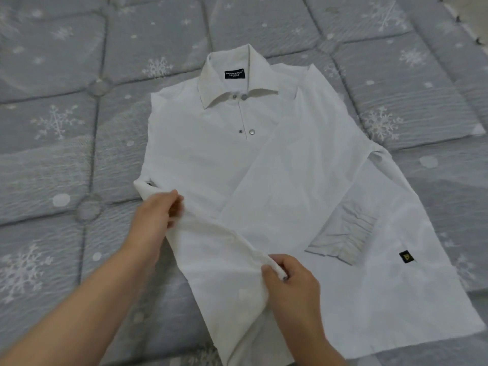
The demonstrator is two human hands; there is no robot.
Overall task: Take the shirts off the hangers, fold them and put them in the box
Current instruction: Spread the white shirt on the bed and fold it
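Note:
A white collared shirt [264,165] lies face up on the bed, collar toward the far side, with a black label inside the collar. One sleeve is folded across the chest, its cuff [340,236] resting near the hem on the right. My left hand [155,215] pinches the shirt's left edge near the sleeve. My right hand [287,278] grips a lifted fold of the same side lower down. No hanger or box is in view.
The shirt rests on a grey quilted bedspread [79,143] with white snowflakes that fills the view. A small black and yellow tag [406,257] sits on the shirt's lower right. A pale strip [472,19] shows past the bed's edge at top right.

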